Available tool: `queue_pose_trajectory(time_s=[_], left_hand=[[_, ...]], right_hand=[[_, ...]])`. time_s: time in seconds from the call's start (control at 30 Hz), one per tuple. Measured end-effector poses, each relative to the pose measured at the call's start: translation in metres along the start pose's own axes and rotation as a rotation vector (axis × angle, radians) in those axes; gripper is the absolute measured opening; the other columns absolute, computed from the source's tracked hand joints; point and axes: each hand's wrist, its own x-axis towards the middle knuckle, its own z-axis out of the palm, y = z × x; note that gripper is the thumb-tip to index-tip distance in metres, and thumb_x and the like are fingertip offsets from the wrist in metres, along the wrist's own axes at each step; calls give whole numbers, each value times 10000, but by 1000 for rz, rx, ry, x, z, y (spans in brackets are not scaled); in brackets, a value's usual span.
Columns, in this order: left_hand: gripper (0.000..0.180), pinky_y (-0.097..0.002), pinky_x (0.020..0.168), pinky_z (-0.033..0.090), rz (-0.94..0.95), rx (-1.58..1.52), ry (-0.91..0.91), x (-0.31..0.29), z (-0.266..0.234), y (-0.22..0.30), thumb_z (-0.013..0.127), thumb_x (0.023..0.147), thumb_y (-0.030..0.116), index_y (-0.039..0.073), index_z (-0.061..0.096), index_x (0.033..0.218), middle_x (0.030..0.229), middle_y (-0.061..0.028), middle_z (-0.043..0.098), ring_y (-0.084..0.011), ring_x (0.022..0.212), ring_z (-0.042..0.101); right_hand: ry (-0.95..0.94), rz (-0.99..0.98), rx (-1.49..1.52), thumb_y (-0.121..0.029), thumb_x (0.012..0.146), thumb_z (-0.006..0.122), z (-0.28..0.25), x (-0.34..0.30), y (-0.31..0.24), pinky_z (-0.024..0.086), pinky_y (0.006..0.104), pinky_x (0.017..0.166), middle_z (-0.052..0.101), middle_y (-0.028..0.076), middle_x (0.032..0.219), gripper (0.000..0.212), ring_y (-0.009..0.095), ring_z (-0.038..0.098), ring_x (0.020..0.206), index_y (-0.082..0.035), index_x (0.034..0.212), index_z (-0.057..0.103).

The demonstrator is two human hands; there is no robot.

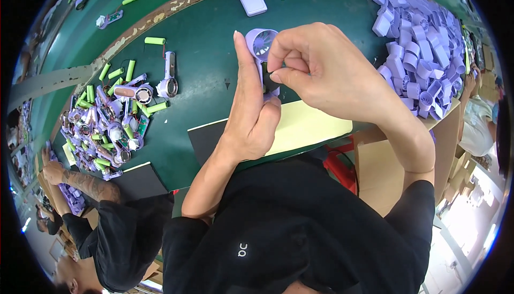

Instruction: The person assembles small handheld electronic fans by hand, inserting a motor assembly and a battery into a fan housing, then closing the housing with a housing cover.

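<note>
A light purple mini fan housing [250, 41], with a round ring and slotted grille, stands upright in my left hand [250, 109]. That hand's fingers stretch up along its side, and the thumb is bent near its lower end. My right hand [329, 72] is closed in a pinch at the handle, just below the ring. Between its fingertips and the handle shows a small black piece [271, 82], partly covered by the thumb. Under both hands lies a pale yellow sheet [310, 128], with a black sheet [205, 143] at its left end.
Purple housings [423, 48] are heaped at the right. One more purple housing [250, 0] lies at the far edge. Left, a pile of fan parts [101, 128] has green battery cells; a wired fan assembly [169, 74] lies beside it. A co-worker's arm [88, 182] is at lower left.
</note>
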Motion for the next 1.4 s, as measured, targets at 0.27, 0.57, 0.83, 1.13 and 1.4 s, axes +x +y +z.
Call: queue_pose_trajectory(time_s=[0.27, 0.57, 0.83, 1.13, 1.4], left_hand=[[876, -467, 1256, 204, 42, 102, 17, 3, 0, -2, 413, 939, 2, -132, -166, 1582, 1613, -381, 217, -462, 1511, 297], [827, -489, 1198, 326, 58, 207, 69, 4, -1, -15, 414, 969, -31, -130, -118, 1595, 1558, -394, 319, -494, 1424, 425], [812, -464, 1070, 466, 39, 277, 171, 5, 11, -28, 442, 967, -72, -85, -31, 1627, 1480, -342, 453, -452, 1280, 573], [775, -403, 1016, 478, -120, -168, 211, 6, 12, -12, 434, 989, -19, -70, 18, 1641, 1467, -235, 505, -310, 1200, 600], [835, -264, 706, 389, -93, -381, 146, 3, 13, 5, 506, 995, 255, 28, 79, 1677, 1198, -94, 524, -120, 802, 447]], right_hand=[[33, -2, 92, -21, 863, 648, 13, 4, 8, 440, 415, 575, 606, 131, 607, 74, 273, 589, 550, 40, 837, 681], [275, -94, 382, -33, 868, 709, 55, 8, 47, 378, 318, 522, 454, 41, 552, 47, 108, 431, 543, 10, 855, 697], [499, -70, 214, -34, 851, 713, 75, 5, 42, 433, 351, 537, 558, 83, 637, 44, 193, 534, 558, 4, 839, 695], [918, -45, 222, -84, 776, 858, 72, -4, 41, 469, 282, 586, 555, 57, 943, 467, 131, 542, 702, -28, 1153, 587], [789, -61, 508, -100, 951, 770, 40, -29, 69, 400, 186, 656, 533, -40, 879, 254, 25, 485, 745, -1, 1127, 616]])
